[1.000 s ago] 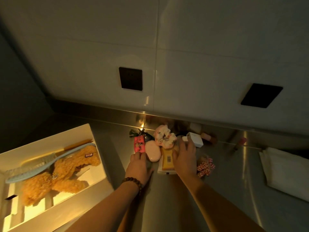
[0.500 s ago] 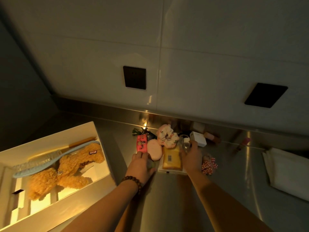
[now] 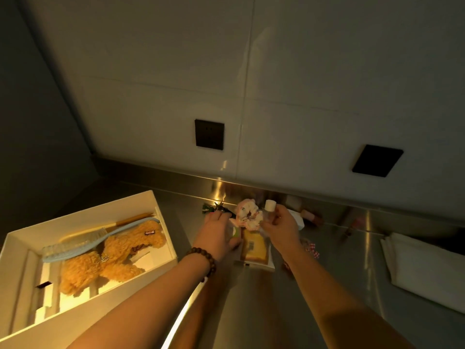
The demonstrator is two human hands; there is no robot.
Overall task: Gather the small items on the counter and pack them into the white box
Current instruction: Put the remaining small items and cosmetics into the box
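Clear bottle (image 3: 268,214) pinched in my right hand (image 3: 279,229) for the box (image 3: 164,230), left hand (image 3: 218,235) curled over the pile, grabbing more.

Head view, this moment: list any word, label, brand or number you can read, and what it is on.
No text is legible here.
Yellow packet: a barcode-like label, too blurred to read.
Plush toy in the white box: a small dark tag near its head, too small to read.
Small clear bottle in the right hand: no print visible.
Black wall plates: no readable marking.
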